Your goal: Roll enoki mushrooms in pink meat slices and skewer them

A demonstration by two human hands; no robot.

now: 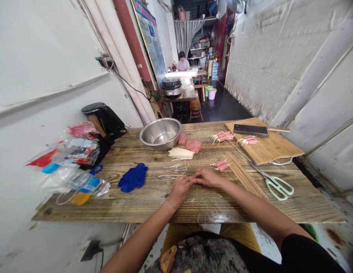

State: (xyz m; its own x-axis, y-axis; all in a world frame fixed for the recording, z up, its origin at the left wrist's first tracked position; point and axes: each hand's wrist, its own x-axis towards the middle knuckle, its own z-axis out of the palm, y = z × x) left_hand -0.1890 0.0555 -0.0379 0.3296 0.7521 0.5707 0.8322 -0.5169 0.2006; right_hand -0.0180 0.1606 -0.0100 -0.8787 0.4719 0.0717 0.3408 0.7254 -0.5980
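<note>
My left hand (180, 189) and my right hand (206, 177) meet fingertip to fingertip low over the table, fingers closed together. Whatever is between them is hidden by the fingers; only a hint of pink shows. Beyond them lie a bundle of enoki mushrooms (180, 153) and loose enoki strands (176, 167). Thin red meat slices (193, 146) rest behind the bundle. Just past my right hand sit small meat rolls (221, 165) with enoki ends sticking out. More meat rolls (224, 135) lie farther back, and others (248, 140) are on the cutting board.
Bamboo skewers (245, 176) and green-handled scissors (279, 187) lie at right, near the cutting board (274, 146) with a cleaver (250, 130). A steel bowl (161, 132) stands at back. Leftward are a blue glove (133, 177) and a plastic bottle (88, 184). A person (183, 62) sits far off.
</note>
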